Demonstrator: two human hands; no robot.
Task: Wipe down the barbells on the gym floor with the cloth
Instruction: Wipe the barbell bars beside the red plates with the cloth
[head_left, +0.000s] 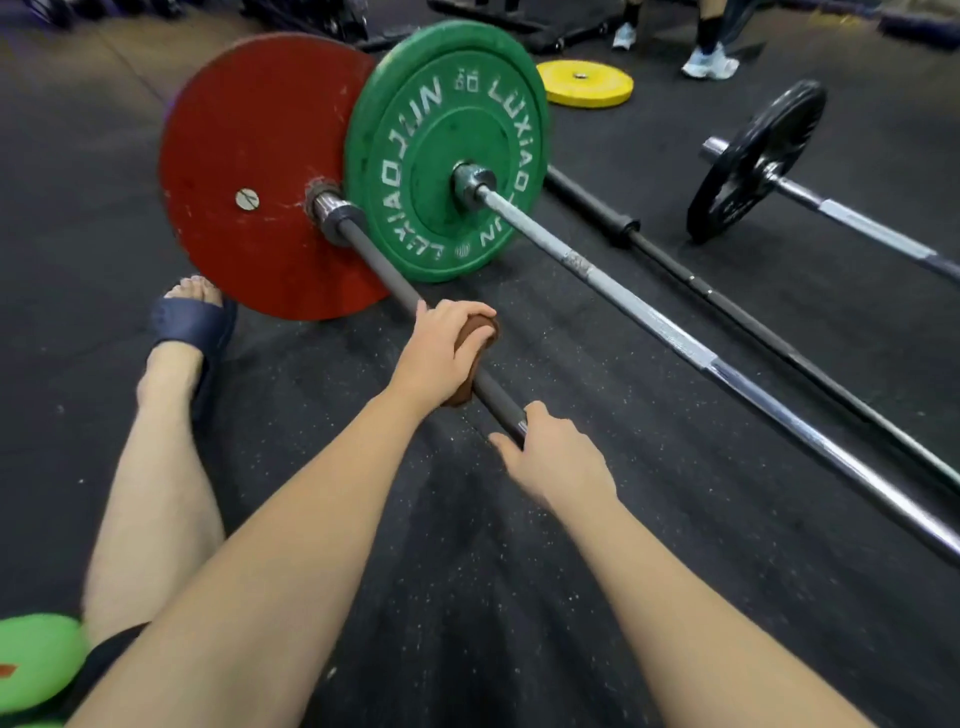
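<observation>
You see a moderately bright, evenly lit scene, light falling from above. Shadows on the dark floor (519, 571) are soft and faint. Glare streaks the chrome bar (779, 405). The wide lens bends lines near the edges. The far background and the green disc (36, 660) at lower left are blurred.

Curled left grip (441, 348), right grip (551, 457)

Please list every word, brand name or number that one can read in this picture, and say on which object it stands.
"LUXIAOJUN": white letters round the right half of the green plate.
"LUXIAOJUN": once more on the same plate, round its left half.
Two small characters at the top of the green plate: too blurred to read.
Raised marks on the black plate: too blurred to read.
Red plate: no text shows.
</observation>
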